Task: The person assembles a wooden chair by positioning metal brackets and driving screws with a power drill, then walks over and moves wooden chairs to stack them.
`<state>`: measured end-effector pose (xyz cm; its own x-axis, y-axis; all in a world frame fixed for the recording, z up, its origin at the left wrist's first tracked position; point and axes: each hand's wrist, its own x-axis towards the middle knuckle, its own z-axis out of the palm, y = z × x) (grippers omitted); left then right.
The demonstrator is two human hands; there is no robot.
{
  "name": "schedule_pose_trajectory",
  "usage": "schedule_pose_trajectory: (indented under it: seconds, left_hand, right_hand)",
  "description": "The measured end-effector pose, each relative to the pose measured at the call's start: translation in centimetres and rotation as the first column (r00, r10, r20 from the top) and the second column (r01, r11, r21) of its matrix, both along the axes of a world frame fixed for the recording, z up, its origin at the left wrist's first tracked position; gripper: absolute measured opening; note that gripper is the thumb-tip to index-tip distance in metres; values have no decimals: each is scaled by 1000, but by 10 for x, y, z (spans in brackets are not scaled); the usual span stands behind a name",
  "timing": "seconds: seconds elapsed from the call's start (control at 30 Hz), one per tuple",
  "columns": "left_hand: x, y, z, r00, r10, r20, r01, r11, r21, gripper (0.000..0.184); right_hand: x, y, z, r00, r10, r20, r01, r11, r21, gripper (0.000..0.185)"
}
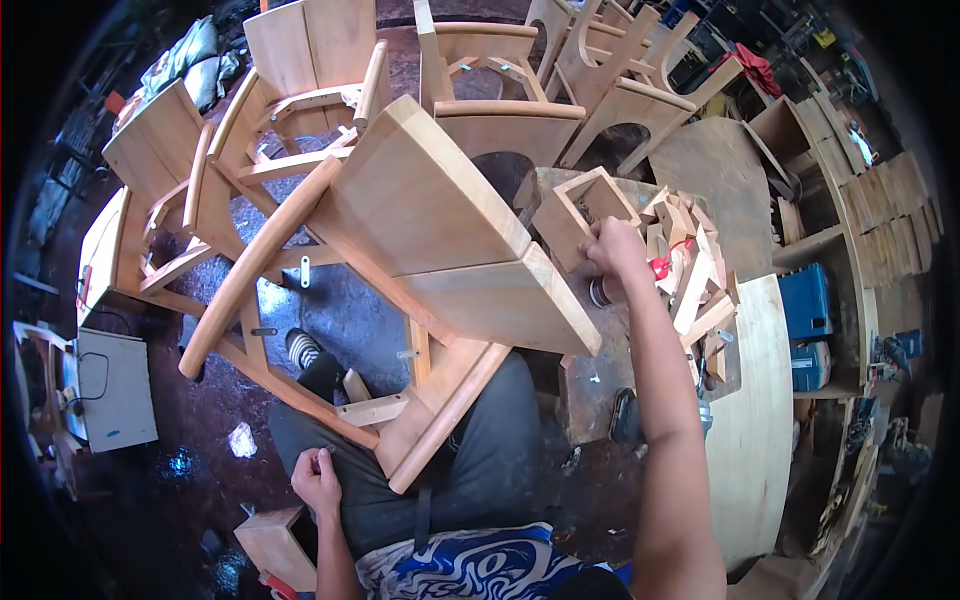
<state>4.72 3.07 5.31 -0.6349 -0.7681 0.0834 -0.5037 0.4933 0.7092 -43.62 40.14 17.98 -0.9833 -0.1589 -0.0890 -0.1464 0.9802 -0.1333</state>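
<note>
- Pale, smooth wood makes the chair (430,190), which is tilted in front of the person, above the lap, with its lower end between the thighs, near the grey trousers (500,410).
- The left hand (318,480) is near the left knee, just beside the lower part of the chair. Its fingers are curled and the thumb is close to them; if some small piece is between them, I cannot tell.
- The right hand (612,245) is at the near rim of the open wooden box (562,225), with the fingers bent and narrow. Their tips are hidden, so I cannot tell whether they hold something.
- The box stands on the low work table (590,400), just beside a pile of wood offcuts (690,280).
- By my judgement, the chair is stiff and rather heavy, and its wide back panel (450,240) would make it turn easily. The rounded rail (265,255) seems the best place to take hold, with a second grip on the side frame. The smooth surface could slip a little and be scratched.
- The box looks light and rigid; one wall can be pinched. Small contents, I think, would need the fingertips.
</note>
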Motion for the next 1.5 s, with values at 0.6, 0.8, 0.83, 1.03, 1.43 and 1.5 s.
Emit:
schedule_pose_trajectory:
  seconds: [0.6, 0.8, 0.83, 1.03, 1.43, 1.5]
  left_hand:
    - [-2, -1, -9, 1000, -20, 6, 20, 999, -31, 18]
    - [-5, 2, -6, 1000, -15, 19, 16, 1000, -19, 18]
    - [-5, 2, -6, 1000, -13, 19, 13, 1000, -14, 18]
    - [-3, 0, -9, 1000, -30, -2, 30, 999, -29, 18]
    - [-1, -1, -7, 999, -23, 36, 24, 999, -41, 20]
    - [0, -2, -9, 999, -26, 43, 27, 999, -41, 20]
  right_hand:
    - [-118, 20, -50, 998, 49, -51, -45, 996, 72, 22]
    - [-110, 11, -62, 979, 188, -73, -160, 946, 282, 18]
    - [-110, 10, -67, 965, 239, -102, -195, 926, 323, 18]
    - [-113, 3, -82, 945, 290, -154, -205, 887, 414, 19]
    - [-116, 12, -75, 960, 201, -197, -164, 968, 189, 16]
    - [-114, 16, -71, 971, 149, -188, -121, 981, 154, 16]
